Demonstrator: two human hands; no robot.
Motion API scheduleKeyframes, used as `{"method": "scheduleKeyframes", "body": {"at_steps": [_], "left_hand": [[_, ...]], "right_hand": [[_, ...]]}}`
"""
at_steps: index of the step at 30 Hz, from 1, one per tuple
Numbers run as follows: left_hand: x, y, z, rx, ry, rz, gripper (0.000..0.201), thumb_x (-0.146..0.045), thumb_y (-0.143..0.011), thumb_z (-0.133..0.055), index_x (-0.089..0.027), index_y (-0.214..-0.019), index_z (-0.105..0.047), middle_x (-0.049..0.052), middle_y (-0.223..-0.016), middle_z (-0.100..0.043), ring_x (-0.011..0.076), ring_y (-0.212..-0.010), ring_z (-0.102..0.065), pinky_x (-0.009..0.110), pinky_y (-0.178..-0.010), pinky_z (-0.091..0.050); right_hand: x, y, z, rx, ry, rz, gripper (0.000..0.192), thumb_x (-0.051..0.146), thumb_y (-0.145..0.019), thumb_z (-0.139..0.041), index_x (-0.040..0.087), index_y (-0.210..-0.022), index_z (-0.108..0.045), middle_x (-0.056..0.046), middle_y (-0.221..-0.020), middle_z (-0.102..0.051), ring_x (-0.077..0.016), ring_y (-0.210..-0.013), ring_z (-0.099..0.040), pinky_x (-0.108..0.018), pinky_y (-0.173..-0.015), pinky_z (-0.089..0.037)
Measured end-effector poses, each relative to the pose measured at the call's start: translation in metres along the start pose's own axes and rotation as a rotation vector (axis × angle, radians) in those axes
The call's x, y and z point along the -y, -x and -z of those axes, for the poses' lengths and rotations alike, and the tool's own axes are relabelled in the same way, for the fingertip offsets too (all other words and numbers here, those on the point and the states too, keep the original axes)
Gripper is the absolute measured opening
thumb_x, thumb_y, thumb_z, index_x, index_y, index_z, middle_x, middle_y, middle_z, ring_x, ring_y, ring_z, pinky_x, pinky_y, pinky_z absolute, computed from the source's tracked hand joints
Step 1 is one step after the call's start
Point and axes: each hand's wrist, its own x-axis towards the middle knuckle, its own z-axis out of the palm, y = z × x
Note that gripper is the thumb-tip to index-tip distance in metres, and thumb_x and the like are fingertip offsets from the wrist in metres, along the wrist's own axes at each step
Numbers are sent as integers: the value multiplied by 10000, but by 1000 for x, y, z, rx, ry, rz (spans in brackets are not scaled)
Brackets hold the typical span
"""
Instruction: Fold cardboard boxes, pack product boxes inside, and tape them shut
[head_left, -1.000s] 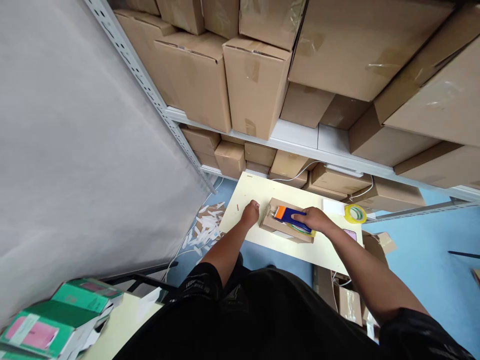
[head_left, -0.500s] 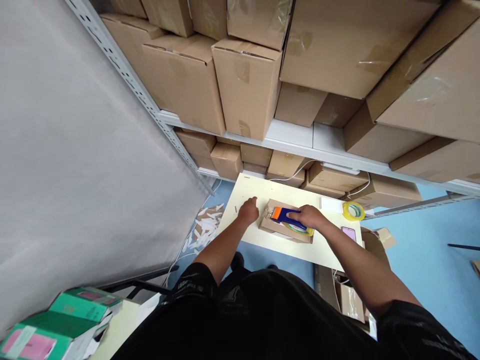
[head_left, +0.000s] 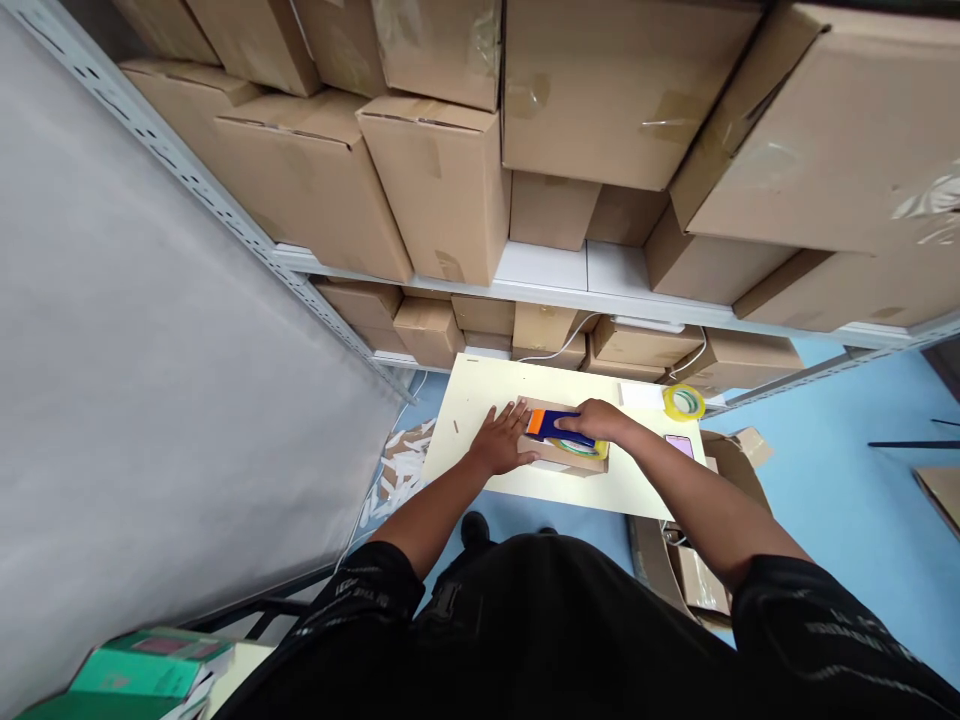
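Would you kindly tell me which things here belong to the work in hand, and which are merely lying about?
In use:
tape dispenser, gripped by the right hand
small cardboard box beneath it, left hand at one end

Apparently lying about:
yellow tape roll
phone
white scraps
green box

The person wears a black short-sleeved shirt [head_left: 585, 630]. Its left sleeve [head_left: 375, 590] and right sleeve [head_left: 817, 610] are loose, each with pale lettering too small to read. A faint, darkish grey emblem [head_left: 448, 605] sits on the chest, its design unclear. Below the cuffs, the left forearm [head_left: 439, 515], right forearm [head_left: 697, 485], left hand [head_left: 500, 443] and right hand [head_left: 598, 420] are uncovered. Dark trousers [head_left: 459, 572] show beneath the shirt, above a rounded black shoe [head_left: 474, 528].
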Motion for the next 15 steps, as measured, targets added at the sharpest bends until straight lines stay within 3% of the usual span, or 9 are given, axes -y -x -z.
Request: {"method": "scheduleKeyframes", "body": {"at_steps": [7,15], "left_hand": [[-1,-2,2,43,-56,28,991,-696,-916,-608,-275,-1719,-208,75,-1789,-116,371,-1647,-136,571,-1317,33],[0,-3,3,70,-122,48,1003,-715,-937,-556,-238,-1726,-163,84,-1792,-90,379,-1638,-169,571,-1315,-71]], "right_hand": [[-40,15,16,-40,20,-13,634,804,-753,-726,179,-810,-817,-150,-859,-794,-278,-755,-718,-325,-654,-456],[-153,58,40,-54,-77,-93,616,798,-774,-695,187,-746,-768,-115,-782,-781,-255,-691,-704,-327,-628,-439]]}}
